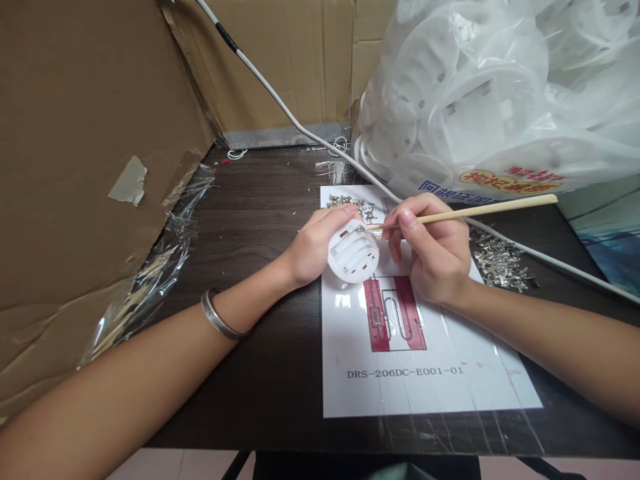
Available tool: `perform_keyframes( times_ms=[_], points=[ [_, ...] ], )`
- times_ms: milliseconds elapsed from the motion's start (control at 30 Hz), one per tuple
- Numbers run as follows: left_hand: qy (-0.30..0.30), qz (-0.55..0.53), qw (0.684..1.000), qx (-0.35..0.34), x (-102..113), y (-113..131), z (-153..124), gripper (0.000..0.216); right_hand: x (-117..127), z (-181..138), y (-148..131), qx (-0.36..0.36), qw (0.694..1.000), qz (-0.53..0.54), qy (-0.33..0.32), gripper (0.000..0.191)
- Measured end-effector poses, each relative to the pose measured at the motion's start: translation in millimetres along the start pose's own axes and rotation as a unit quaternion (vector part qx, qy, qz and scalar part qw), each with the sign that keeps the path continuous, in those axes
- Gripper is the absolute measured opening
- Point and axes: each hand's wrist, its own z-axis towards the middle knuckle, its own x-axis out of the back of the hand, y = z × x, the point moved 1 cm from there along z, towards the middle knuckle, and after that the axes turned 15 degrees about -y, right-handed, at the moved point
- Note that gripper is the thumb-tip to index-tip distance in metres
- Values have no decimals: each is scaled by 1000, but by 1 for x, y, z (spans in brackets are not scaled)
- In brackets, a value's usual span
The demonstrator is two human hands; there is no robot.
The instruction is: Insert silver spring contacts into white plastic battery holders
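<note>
My left hand [315, 247] is wrapped round a round white plastic part with ribbed slots [354, 255], holding it just above a taped-down white sheet [425, 380]. My right hand [437, 257] pinches a thin wooden stick [480, 211] like a pen. The stick's tip touches the top edge of the white part, close to my left fingertips. The sheet shows a red diagram and the printed code DRS-206DC-E001-01. A metal bangle sits on my left wrist [220, 319].
Small metal clips lie in piles at the sheet's top [357, 203] and to the right [500, 263]. A large clear bag of white plastic parts [500, 93] fills the back right. Cardboard walls [85, 167] stand left and behind. A white cable [280, 100] crosses the dark table [265, 200].
</note>
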Motion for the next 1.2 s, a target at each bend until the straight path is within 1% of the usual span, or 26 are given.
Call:
perform_keyframes(
  times_ms=[167, 333, 467, 667, 800, 833, 933, 1000, 1200],
  points=[
    [2, -8, 1000, 4, 0, 0, 0, 37, 0, 1, 1, -24, 1000, 0, -13, 24],
    [6, -9, 1000, 3, 0, 1, 0, 37, 0, 0, 1, -16, 1000, -9, -1, 24],
    [4, -10, 1000, 2, 0, 2, 0, 37, -1, 0, 0, -16, 1000, -22, -6, 24],
    [7, -14, 1000, -1, 0, 2, 0, 37, 0, 1, 0, -14, 1000, -13, -8, 23],
    [9, -10, 1000, 2, 0, 1, 0, 36, 0, 1, -1, -42, 999, -29, -20, 25],
    [9, -11, 1000, 4, -1, 1, 0, 36, 0, 1, -1, -43, 999, -29, -16, 25],
    [8, -11, 1000, 8, -1, 2, 0, 36, 0, 0, 0, -15, 1000, -18, 8, 25],
    [7, -9, 1000, 9, -1, 2, 0, 36, 0, 0, 1, -6, 1000, -16, 12, 25],
    [6, -4, 1000, 8, 0, 1, -1, 36, -1, 0, 1, -24, 999, -25, 15, 26]
  ],
)
